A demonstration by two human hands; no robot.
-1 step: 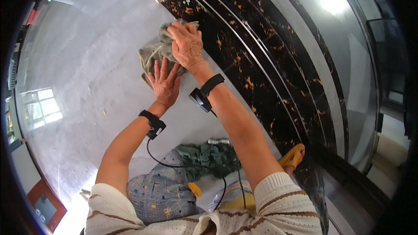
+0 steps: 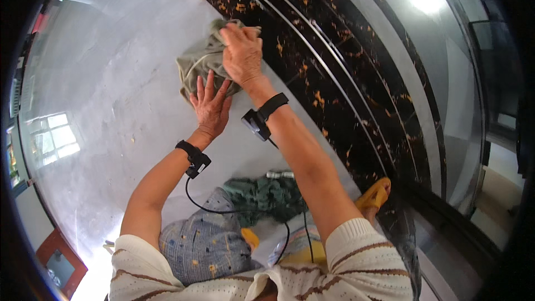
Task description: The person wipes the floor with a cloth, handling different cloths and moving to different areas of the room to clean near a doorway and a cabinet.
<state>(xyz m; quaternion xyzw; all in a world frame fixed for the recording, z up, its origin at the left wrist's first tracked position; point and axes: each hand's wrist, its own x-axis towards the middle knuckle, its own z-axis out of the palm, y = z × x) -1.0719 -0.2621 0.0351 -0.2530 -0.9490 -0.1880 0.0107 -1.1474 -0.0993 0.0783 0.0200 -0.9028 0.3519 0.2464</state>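
Observation:
A crumpled grey-green cloth point(image 2: 196, 67) lies on the smooth grey floor point(image 2: 128, 100), close to the black stone border. My left hand point(image 2: 210, 106) rests on the cloth's near edge, fingers spread and stretched out. At the cloth's far right side, my right hand point(image 2: 243, 56) has its fingers curled around a bunched part of it. Some folds are hidden under both hands.
Black stone steps point(image 2: 301, 72) with orange flecks and metal strips run along the right. A dark green crumpled cloth point(image 2: 262, 195) lies near my legs, beside a small whitish object point(image 2: 280, 174). Yellow slippers point(image 2: 374, 194) are on my feet. Black cables point(image 2: 223, 212) hang from the wrist devices.
My right hand has shifted slightly to the right, and the bunched part of the cloth has moved with it. My left hand stays in nearly the same place.

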